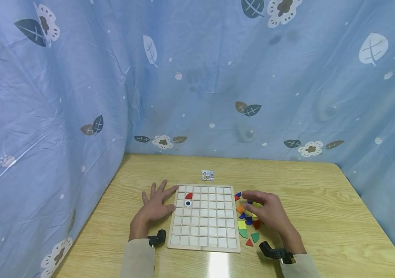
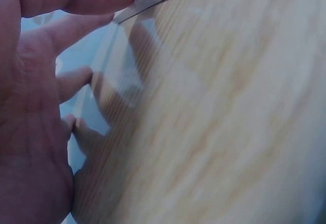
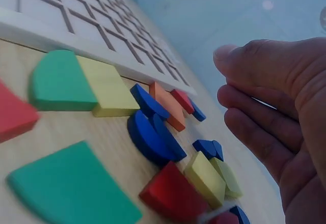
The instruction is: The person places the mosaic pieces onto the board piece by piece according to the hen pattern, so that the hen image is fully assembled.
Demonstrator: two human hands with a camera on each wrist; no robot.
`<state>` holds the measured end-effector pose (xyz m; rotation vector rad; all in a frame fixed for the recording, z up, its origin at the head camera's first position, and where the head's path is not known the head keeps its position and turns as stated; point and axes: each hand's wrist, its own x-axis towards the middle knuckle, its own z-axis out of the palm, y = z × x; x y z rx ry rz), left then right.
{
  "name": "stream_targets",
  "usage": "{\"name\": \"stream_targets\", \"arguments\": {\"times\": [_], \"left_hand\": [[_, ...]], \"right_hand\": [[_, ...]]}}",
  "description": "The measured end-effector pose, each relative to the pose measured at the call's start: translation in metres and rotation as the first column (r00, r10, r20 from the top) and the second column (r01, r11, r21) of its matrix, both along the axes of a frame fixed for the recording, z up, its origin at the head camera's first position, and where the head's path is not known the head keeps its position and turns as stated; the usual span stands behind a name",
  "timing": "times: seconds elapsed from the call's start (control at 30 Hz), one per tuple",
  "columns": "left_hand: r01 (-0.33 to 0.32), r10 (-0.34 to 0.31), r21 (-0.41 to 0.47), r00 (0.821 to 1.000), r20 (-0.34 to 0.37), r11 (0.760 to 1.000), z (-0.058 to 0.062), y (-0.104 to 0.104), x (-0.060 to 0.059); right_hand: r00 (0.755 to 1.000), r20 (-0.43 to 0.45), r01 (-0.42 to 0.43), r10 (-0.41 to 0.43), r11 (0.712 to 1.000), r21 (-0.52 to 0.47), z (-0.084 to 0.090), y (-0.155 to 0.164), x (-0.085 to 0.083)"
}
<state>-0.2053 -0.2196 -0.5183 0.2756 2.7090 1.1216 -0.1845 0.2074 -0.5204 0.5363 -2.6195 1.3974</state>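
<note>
nearest the wearer, two pale sleeves and black wrist mounts frame the wooden surface (image 1: 308, 200). the left hand (image 1: 155, 206) lies flat on the surface with fingers spread and straight, its grip apart, fingertips touching the left edge of the gridded wooden board (image 1: 204, 231). the right hand (image 1: 270, 214) hovers over the pile of coloured pieces (image 1: 247, 222) just beside the board's right edge; its fingers are loosely bent and the grip holds nothing that shows.

the right wrist view gives what the head view cannot: single pieces lying flat or overlapping, a green quarter-round (image 3: 58, 84) touching a yellow square (image 3: 109, 89), blue rounded pieces (image 3: 153, 135), an orange block (image 3: 168, 104), a red piece (image 3: 170, 193), with the fingers (image 3: 260, 132) above them and clear of them. the left wrist view shows only palm, blurred wood grain and a thin strip of board edge.

on the board, a red piece (image 1: 189, 196) sits in the top rows near the left, and a black-and-white round piece (image 1: 188, 203) in the cell just below it. beyond the board lies a small patterned card (image 1: 207, 175); its print is too small to read. a blue leaf-printed curtain (image 1: 218, 77) closes off the back and sides.
</note>
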Motion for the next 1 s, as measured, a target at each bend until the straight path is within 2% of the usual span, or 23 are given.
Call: {"name": "stream_targets", "arguments": {"times": [0.33,0.6,0.8,1.0], "left_hand": [[0.002,-0.002,-0.004,1.0,0.001,1.0,0.0,0.001,0.0],[-0.002,0.002,-0.001,1.0,-0.001,1.0,-0.001,-0.001,-0.001],[-0.003,0.003,-0.016,1.0,0.015,1.0,-0.002,0.0,-0.001],[-0.004,0.004,-0.012,1.0,0.011,1.0,-0.003,0.0,-0.001]], "right_hand": [[1.0,0.027,-0.003,0.001,0.997,0.078,0.0,-0.008,-0.023],[0.997,0.075,-0.003,-0.007,0.989,0.145,0.0,-0.012,-0.028],[0.997,0.068,0.01,-0.023,0.983,0.183,-0.001,-0.012,-0.028],[0.999,0.037,-0.011,0.004,0.979,0.202,-0.003,-0.018,-0.032]]}}
